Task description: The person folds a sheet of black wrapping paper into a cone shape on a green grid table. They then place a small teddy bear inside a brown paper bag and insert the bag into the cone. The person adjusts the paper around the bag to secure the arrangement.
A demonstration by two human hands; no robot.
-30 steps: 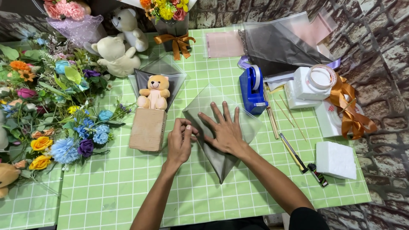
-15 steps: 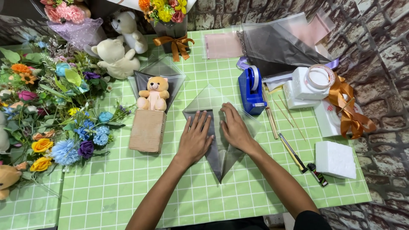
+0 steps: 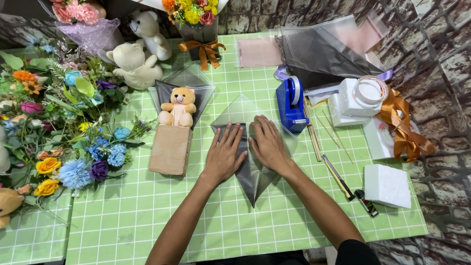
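Grey wrapping sheet (image 3: pixel 252 179), under left hand (image 3: pixel 224 156), right hand (image 3: pixel 269 146)

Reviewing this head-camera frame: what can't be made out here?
- Middle of the folded grey wrapping sheet: covered by the left hand and right hand, both pressed flat on it.
- Pink bouquet and orange-yellow bouquet: tops cut off by the upper edge.
- Tan plush toy: mostly cut off by the left edge.
- Small dark tool beside the white foam block: too small to identify.
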